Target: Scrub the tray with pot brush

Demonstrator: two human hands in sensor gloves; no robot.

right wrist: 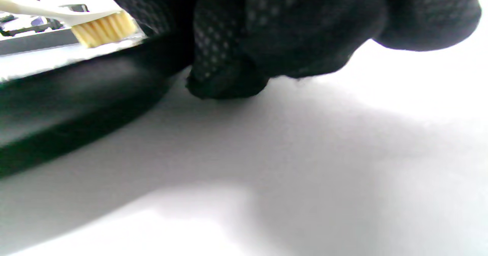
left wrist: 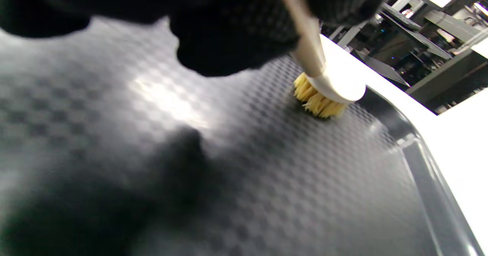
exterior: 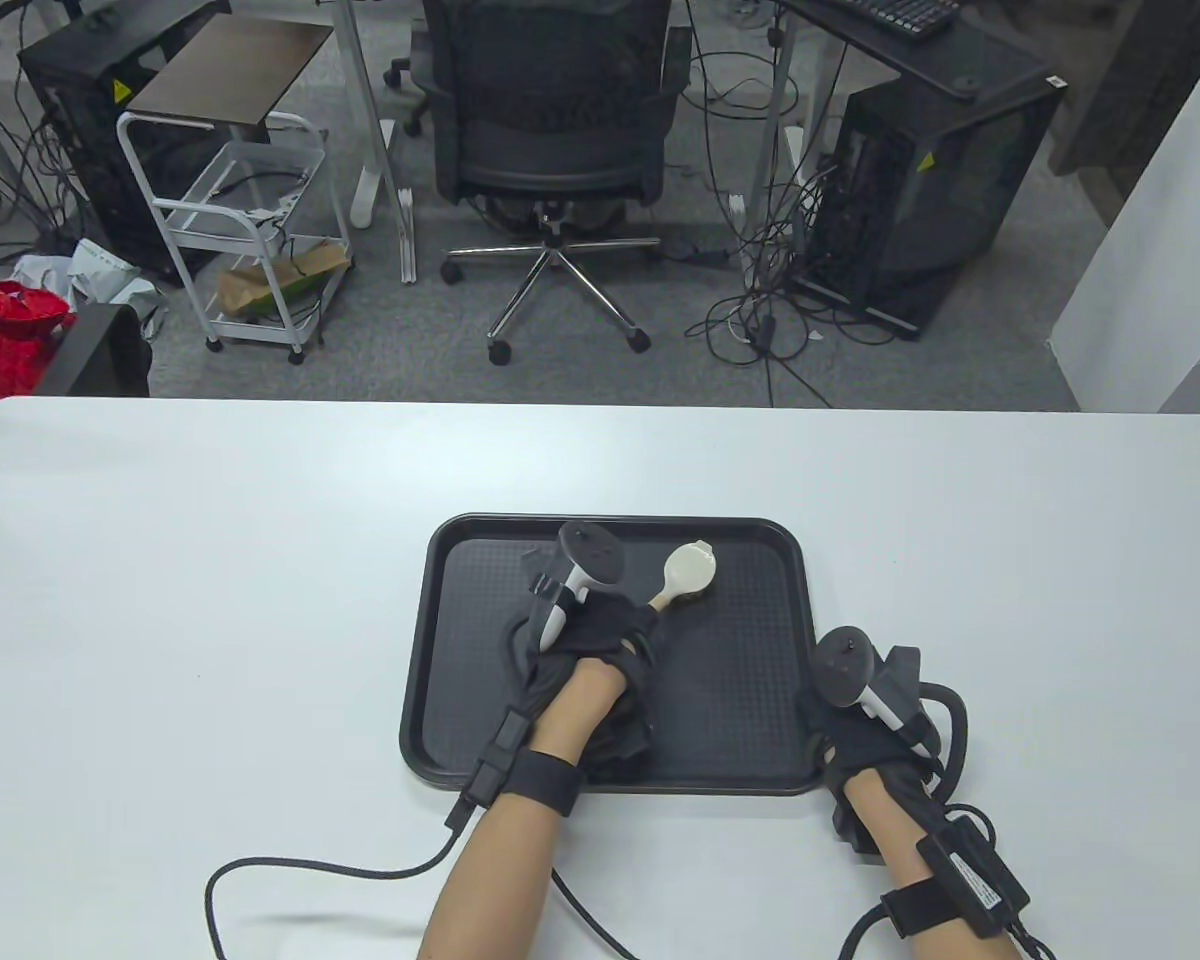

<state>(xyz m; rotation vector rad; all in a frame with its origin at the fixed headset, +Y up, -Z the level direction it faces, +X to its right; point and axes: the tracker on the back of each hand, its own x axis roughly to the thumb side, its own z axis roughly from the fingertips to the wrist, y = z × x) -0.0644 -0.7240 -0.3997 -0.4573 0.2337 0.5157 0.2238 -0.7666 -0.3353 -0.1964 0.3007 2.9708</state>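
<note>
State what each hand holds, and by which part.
Left hand grips the pot brush by its handle. Right hand rests at the tray edge; grip unclear.

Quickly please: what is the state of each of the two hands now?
Left hand: grips the pot brush handle, bristles on the tray.
Right hand: at the tray's right edge; whether it grips the rim cannot be told.

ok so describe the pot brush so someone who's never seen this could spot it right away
On the white table lies a black tray. Inside it, toward the far edge, the left hand grips the pot brush by its handle. It is the only pale thing on the tray: a cream round head with yellow bristles pressed down on the surface.
</note>
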